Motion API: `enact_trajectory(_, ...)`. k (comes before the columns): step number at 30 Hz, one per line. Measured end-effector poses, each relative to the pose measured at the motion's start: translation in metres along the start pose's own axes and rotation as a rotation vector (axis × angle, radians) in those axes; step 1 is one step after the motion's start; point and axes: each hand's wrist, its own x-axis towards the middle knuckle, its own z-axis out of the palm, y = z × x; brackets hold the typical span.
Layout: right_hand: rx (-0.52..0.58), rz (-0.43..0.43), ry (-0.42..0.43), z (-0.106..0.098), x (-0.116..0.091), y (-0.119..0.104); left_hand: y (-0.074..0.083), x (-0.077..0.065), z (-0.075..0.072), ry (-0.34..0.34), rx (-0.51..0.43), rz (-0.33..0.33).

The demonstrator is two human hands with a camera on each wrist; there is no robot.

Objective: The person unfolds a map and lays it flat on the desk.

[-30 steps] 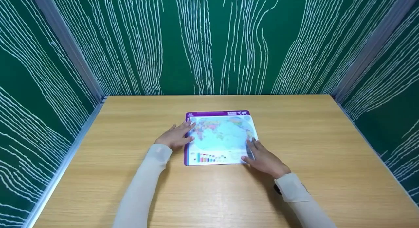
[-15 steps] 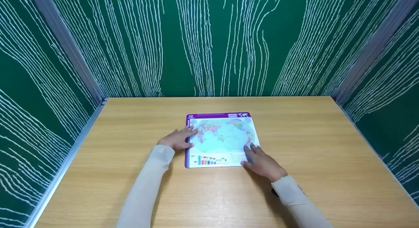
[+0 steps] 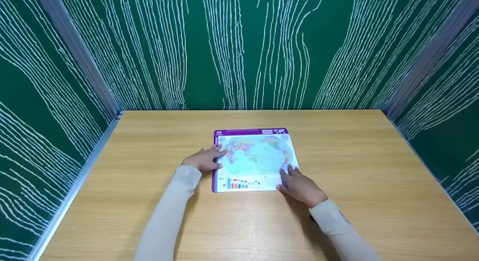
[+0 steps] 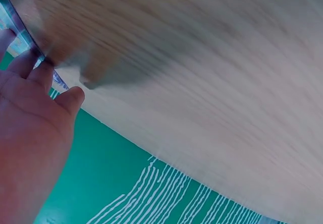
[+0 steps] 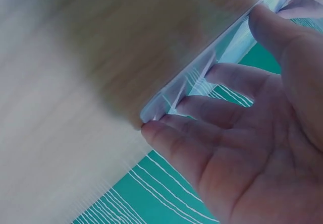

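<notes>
A thin world map sheet (image 3: 254, 156) with a purple top and left border lies flat on the wooden table (image 3: 243, 223). Coloured bars line its lower left. My left hand (image 3: 203, 159) rests at the map's left edge, fingers spread and their tips over the border. At the lower right edge lies my right hand (image 3: 302, 185), its fingers extended across the margin. The right wrist view shows the fingertips of the right hand (image 5: 252, 128) along the glossy edge of the map (image 5: 232, 47). In the left wrist view, the left hand (image 4: 38, 118) meets the opposite edge.
Green walls (image 3: 202, 66) with white wavy lines enclose the table at the back and both sides. Grey metal posts (image 3: 78, 51) stand at the back corners. A pale sleeve (image 3: 168, 212) covers each forearm. The tabletop runs on around the map.
The left hand has shifted slightly right and toward the person, and the right hand slightly left. The map appears a little lower and further right, with a small shift of the view.
</notes>
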Motion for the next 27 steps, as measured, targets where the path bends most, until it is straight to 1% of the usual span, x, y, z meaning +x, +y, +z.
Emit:
enact_trajectory(5, -0.02, 0.02, -0.022, -0.002, 0.001, -0.001, 0.0, 0.0, 0.001, 0.004, -0.016, -0.033)
enact_trajectory(11, -0.003, 0.042, -0.055, -0.005, 0.002, -0.001, 0.002, -0.003, 0.001, -0.001, -0.047, -0.043)
enact_trajectory(17, -0.003, 0.042, -0.051, -0.007, 0.001, 0.0, 0.002, -0.007, 0.002, 0.009, -0.02, -0.056)
enact_trajectory(21, 0.028, 0.051, -0.053, -0.009, 0.001, 0.002, 0.003, -0.008, 0.003, 0.008, -0.023, -0.049)
enact_trajectory(23, 0.037, 0.039, -0.05, -0.01, 0.002, 0.003, 0.003, -0.009, 0.004, 0.009, -0.037, -0.043)
enact_trajectory(27, 0.072, 0.025, -0.05, -0.013, 0.002, 0.006, 0.006, -0.01, 0.005, 0.014, -0.05, -0.056)
